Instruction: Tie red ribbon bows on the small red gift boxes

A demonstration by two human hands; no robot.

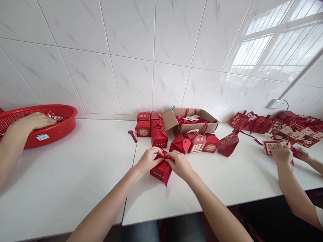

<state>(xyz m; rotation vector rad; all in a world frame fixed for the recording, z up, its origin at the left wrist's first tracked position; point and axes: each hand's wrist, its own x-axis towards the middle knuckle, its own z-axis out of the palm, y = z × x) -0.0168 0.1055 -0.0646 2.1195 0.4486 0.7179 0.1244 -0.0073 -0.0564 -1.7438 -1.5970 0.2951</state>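
Note:
A small red gift box (157, 171) stands on the white table in front of me, with gold lettering low on its front. Around its top runs a red ribbon (167, 173), one tail hanging down the front. My left hand (149, 158) pinches the ribbon at the knot from the left. From the right, my right hand (180, 163) is closed on the same ribbon, its fingertips nearly meeting the left ones. Just behind my hands sits another red gift box (180, 144), with more folded boxes (198, 142) beside it.
An open cardboard carton (210, 128) of ribbons and tags stands by the tiled wall. At left, another person's hand (35, 122) reaches into a red plastic basket (68, 123). At right, a co-worker's hands (280, 153) handle a box near piled flat red boxes (291, 127).

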